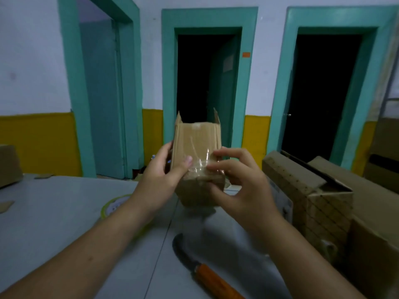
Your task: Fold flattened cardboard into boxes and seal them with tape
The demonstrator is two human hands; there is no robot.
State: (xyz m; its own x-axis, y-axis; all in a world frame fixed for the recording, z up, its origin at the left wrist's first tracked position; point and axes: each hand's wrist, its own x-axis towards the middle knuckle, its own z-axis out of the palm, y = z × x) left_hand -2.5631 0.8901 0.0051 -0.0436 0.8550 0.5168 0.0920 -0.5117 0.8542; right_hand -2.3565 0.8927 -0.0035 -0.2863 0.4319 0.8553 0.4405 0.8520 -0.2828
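Matt brown cardboard box [197,145] bears glossy clear tape [199,164]; the knife [207,270] has a wooden handle.

Tape roll [112,207] half behind left forearm [92,242]; knife handle [218,281] off-frame below.

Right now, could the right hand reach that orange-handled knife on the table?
Probably yes: the knife lies uncovered on the table just under the right forearm. But the right hand grips the small box and must let go first.
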